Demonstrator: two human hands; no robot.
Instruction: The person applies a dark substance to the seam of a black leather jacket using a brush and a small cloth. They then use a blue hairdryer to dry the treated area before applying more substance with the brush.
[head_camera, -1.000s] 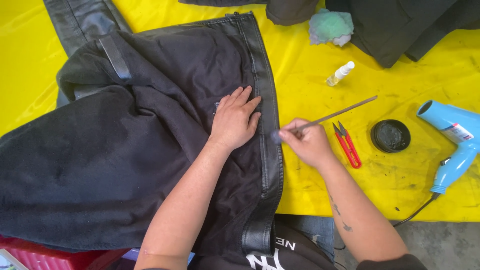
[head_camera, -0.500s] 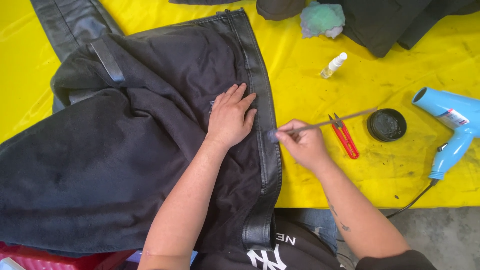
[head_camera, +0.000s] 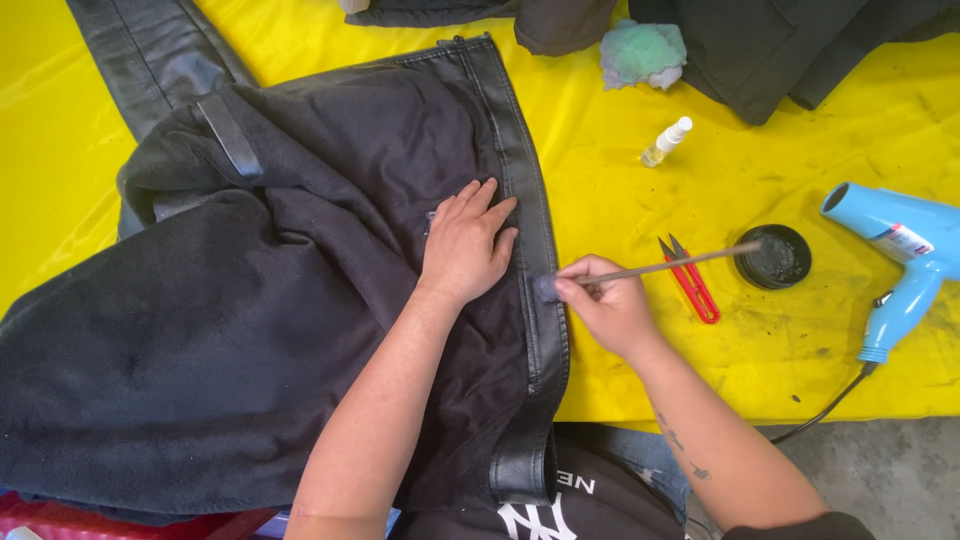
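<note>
Fingers (head_camera: 580, 285) of the right hand (head_camera: 610, 310) pinch a thin brush (head_camera: 660, 268), its tip on the jacket's leather edge (head_camera: 535, 260). Left hand (head_camera: 465, 245) lies flat and open on the black jacket lining (head_camera: 300, 260), just beside that edge. Red snips (head_camera: 692, 280) and a round black tin (head_camera: 772, 257) sit on the yellow desk (head_camera: 700, 150) beyond the edge.

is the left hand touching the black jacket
Touching. The head view shows the left hand pressed flat, fingers spread, on the black jacket lining beside its leather edge, no gap under the palm.
</note>
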